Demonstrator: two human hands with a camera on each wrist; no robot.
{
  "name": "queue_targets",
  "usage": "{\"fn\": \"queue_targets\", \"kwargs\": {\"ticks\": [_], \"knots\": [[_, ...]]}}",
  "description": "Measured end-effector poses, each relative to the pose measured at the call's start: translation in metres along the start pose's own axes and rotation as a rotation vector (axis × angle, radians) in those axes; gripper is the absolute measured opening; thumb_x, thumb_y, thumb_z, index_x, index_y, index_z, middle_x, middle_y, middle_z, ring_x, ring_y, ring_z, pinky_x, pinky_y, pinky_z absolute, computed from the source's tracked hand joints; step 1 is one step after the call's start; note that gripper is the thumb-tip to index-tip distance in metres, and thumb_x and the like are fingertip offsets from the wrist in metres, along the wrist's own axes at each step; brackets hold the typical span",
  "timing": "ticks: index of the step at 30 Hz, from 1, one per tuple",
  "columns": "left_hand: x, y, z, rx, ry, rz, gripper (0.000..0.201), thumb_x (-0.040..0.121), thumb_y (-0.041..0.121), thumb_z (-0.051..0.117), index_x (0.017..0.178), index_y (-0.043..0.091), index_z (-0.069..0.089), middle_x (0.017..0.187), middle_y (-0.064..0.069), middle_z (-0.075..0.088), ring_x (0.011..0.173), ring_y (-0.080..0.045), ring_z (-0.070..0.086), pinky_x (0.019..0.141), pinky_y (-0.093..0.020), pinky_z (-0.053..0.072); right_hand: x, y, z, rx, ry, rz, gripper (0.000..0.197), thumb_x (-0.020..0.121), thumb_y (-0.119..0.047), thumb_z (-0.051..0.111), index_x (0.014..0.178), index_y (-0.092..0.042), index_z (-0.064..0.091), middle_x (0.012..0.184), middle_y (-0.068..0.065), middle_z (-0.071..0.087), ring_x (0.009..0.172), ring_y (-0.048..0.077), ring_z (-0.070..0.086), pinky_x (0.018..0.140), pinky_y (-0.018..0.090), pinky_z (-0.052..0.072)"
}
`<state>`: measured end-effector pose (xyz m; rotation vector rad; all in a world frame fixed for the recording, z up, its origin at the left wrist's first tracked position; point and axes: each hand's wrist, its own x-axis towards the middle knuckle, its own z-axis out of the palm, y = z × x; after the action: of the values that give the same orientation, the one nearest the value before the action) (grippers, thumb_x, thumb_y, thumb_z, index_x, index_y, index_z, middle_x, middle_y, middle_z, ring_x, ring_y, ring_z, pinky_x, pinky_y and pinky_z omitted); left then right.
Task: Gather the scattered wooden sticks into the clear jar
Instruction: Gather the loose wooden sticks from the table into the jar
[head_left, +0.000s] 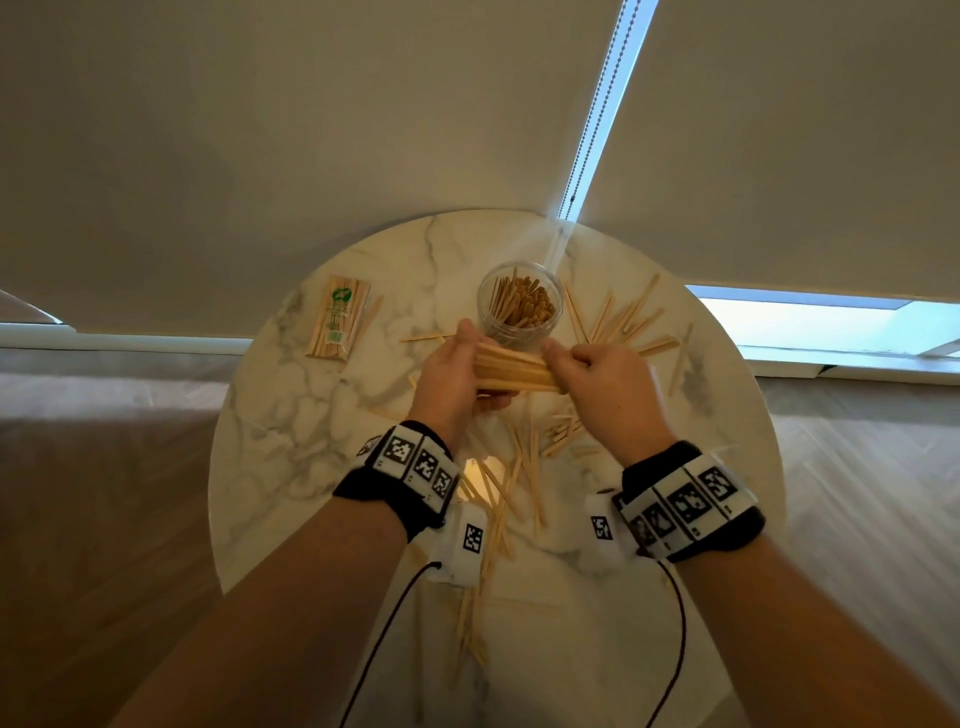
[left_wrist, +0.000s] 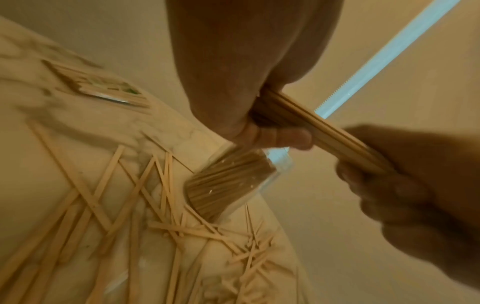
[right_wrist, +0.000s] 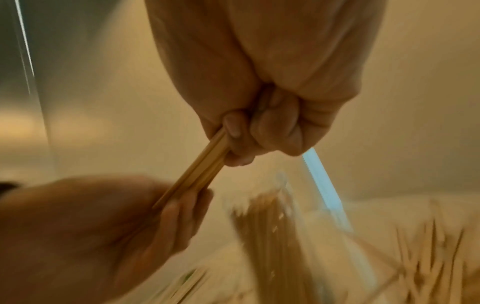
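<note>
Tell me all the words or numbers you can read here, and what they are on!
None can be read.
Packet of sticks: a green logo and green print, too small and blurred to read.
Wristbands: black-and-white square code patterns only, no letters or numbers.
Jar: no label shows.

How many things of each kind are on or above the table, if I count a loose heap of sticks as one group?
Clear jar: 1
Sealed packet of sticks: 1
Bundle of sticks, held by left hand and right hand: 1
Scattered sticks on the table: 1 group, too many to count
Total: 4
</note>
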<state>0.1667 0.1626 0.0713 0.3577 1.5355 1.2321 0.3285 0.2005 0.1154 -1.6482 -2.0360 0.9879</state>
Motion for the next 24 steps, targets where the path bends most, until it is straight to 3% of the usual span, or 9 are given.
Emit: {"fn": "queue_targets", "kwargs": {"ticks": [3, 7, 9, 12, 14, 17, 19, 22, 24], "knots": [[0.014, 0.004, -0.008, -0.046, 0.013, -0.014, 0.026, 0.108, 0.023, 0.045, 0.128, 0.013, 0.057, 0.110, -0.010, 0.072, 0.087, -0.019, 0.071, 0.066, -0.030, 0.058, 0.024, -0.003, -0.032, -0.010, 0.125, 0.050, 0.054, 0.098, -0.053, 0.052, 0.066, -0.013, 0.069, 0.052, 0.003, 0.052, 0.048, 0.014, 0.048, 0.049, 0.022, 0.038], [0.037, 0.005, -0.007, 0.148, -0.107, 0.061, 0.082, 0.092, 0.002, 0.066, 0.159, 0.024, 0.024, 0.154, -0.010, 0.042, 0.135, -0.024, 0.048, 0.105, -0.040, 0.048, 0.071, -0.015, -0.041, -0.132, 0.147, 0.035, 0.055, 0.096, -0.050, 0.050, 0.068, -0.008, 0.072, 0.058, 0.011, 0.059, 0.054, 0.021, 0.054, 0.054, 0.027, 0.039], [0.044, 0.007, -0.002, 0.234, -0.197, 0.080, 0.113, 0.084, 0.010, 0.080, 0.163, 0.028, 0.000, 0.164, -0.003, 0.024, 0.147, -0.020, 0.029, 0.113, -0.038, 0.033, 0.092, -0.022, -0.034, -0.239, 0.100, 0.027, 0.056, 0.097, -0.048, 0.049, 0.071, -0.004, 0.072, 0.059, 0.012, 0.059, 0.054, 0.021, 0.053, 0.055, 0.030, 0.040], [0.060, 0.007, 0.007, 0.314, -0.262, 0.119, 0.145, 0.067, 0.035, 0.095, 0.160, 0.031, -0.015, 0.158, 0.012, 0.021, 0.142, -0.005, 0.027, 0.116, -0.031, 0.025, 0.117, -0.030, -0.018, -0.442, 0.025, 0.005, 0.056, 0.097, -0.048, 0.047, 0.073, -0.003, 0.067, 0.063, 0.007, 0.057, 0.063, 0.025, 0.058, 0.058, 0.031, 0.040], [0.069, 0.002, 0.012, 0.359, -0.271, 0.148, 0.156, 0.050, 0.053, 0.100, 0.159, 0.036, -0.011, 0.159, 0.006, 0.033, 0.145, -0.012, 0.038, 0.121, -0.045, 0.032, 0.125, -0.037, -0.006, -0.583, -0.008, -0.030, 0.051, 0.099, -0.049, 0.045, 0.072, -0.007, 0.056, 0.066, 0.004, 0.051, 0.065, 0.023, 0.053, 0.056, 0.029, 0.034], [0.075, -0.003, 0.013, 0.318, -0.294, 0.197, 0.132, 0.060, 0.034, 0.098, 0.159, 0.028, 0.011, 0.141, 0.015, 0.046, 0.130, -0.006, 0.051, 0.114, -0.038, 0.042, 0.129, -0.051, 0.006, -0.703, -0.052, -0.079, 0.044, 0.103, -0.039, 0.047, 0.071, -0.009, 0.040, 0.068, 0.001, 0.040, 0.069, 0.020, 0.045, 0.058, 0.030, 0.032], [0.078, -0.007, 0.012, 0.287, -0.294, 0.235, 0.116, 0.067, 0.021, 0.094, 0.156, 0.024, 0.019, 0.134, 0.024, 0.041, 0.124, 0.002, 0.049, 0.111, -0.032, 0.043, 0.131, -0.057, 0.013, -0.688, -0.081, -0.115, 0.029, 0.104, -0.033, 0.048, 0.087, -0.010, 0.043, 0.077, 0.003, 0.043, 0.075, 0.021, 0.046, 0.063, 0.032, 0.036], [0.077, -0.006, 0.014, 0.274, -0.306, 0.220, 0.119, 0.058, 0.031, 0.097, 0.152, 0.035, 0.024, 0.146, 0.008, 0.045, 0.132, -0.012, 0.052, 0.111, -0.043, 0.047, 0.132, -0.060, 0.024, -0.563, -0.176, -0.140, 0.018, 0.104, -0.026, 0.047, 0.106, -0.009, 0.048, 0.092, 0.009, 0.053, 0.077, 0.022, 0.050, 0.063, 0.032, 0.040], [0.076, -0.006, 0.014, 0.334, -0.271, 0.229, 0.116, 0.061, 0.027, 0.096, 0.153, 0.034, 0.025, 0.150, 0.002, 0.045, 0.135, -0.014, 0.051, 0.112, -0.042, 0.046, 0.130, -0.056, 0.031, -0.579, -0.306, -0.160, 0.011, 0.100, -0.018, 0.047, 0.103, -0.010, 0.054, 0.095, 0.010, 0.057, 0.080, 0.026, 0.054, 0.067, 0.035, 0.042]]}}
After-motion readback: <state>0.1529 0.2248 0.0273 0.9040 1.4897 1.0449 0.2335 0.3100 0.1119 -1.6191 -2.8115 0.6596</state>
